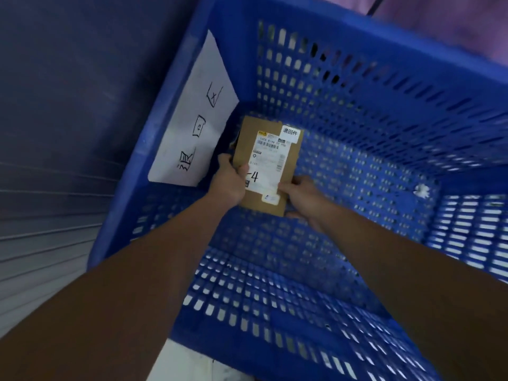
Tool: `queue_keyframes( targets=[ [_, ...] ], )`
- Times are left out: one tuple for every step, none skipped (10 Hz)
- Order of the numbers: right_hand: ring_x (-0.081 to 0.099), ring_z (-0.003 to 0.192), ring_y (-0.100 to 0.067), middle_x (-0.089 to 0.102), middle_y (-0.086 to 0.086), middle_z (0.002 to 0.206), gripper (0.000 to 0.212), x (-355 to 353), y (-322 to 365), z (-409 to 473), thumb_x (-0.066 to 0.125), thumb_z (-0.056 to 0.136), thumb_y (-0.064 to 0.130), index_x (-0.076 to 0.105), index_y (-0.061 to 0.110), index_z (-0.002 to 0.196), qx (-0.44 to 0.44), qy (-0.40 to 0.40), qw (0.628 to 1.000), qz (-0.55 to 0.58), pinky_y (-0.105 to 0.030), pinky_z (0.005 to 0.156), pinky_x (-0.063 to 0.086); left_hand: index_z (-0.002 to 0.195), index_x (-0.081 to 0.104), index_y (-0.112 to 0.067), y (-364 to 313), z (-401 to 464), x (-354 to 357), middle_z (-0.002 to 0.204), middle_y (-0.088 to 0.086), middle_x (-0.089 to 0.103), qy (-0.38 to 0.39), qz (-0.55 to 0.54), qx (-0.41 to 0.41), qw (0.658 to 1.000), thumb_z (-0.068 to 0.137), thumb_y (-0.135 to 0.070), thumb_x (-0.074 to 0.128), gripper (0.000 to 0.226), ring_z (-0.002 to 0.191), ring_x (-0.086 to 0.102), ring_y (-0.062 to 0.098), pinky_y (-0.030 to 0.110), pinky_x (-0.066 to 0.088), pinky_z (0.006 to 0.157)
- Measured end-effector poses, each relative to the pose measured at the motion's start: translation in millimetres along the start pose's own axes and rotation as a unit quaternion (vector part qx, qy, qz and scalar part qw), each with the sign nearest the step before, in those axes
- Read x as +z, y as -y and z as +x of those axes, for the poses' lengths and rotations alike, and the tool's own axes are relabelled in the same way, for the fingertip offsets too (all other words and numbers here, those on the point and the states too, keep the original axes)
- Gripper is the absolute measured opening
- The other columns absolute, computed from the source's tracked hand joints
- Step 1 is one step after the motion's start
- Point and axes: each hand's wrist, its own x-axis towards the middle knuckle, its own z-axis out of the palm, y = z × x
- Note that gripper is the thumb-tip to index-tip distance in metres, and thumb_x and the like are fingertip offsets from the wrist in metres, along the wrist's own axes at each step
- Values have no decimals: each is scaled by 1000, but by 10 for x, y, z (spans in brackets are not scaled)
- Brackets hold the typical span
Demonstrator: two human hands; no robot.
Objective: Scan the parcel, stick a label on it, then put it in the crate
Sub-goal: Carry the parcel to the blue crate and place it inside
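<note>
Last step now — I've got the labelled parcel (268,163) gripped in my left hand (229,178) and right hand (303,198), low inside the crate (384,111) — next I'd just let go.

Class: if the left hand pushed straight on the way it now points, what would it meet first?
Probably the crate wall near the paper sign; the left hand holds the parcel pointing that way, though depth is unclear.

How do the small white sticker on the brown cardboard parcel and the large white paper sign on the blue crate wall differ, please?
The small white sticker carries printed characters; the large white paper sign is handwritten. The sticker sits at the top corner of the brown cardboard parcel; the sign hangs on the blue crate wall. Both are white with black characters.
</note>
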Motion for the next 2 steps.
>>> queue_keyframes(
  targets=[
    [66, 109, -26, 66, -3, 121, 41, -52, 76, -102, 59, 102, 39, 50, 16, 134, -3, 0, 999, -51, -48, 97, 57, 152, 33, -5, -51, -66, -41, 130, 15, 60, -9, 14, -8, 1000, 111, -32, 47, 51, 103, 56, 25, 35, 43, 80],
    [62, 88, -20, 60, 1, 101, 51, -230, 257, -529, 61, 99, 49, 45, 23, 140, -41, -25, 989, -143, -38, 81, 53, 141, 46, -5, -293, -410, -208, 120, 7, 60, -14, 57, 22, 998, 104, -23, 56, 42, 108, 63, 31, 37, 49, 81]
  ],
)
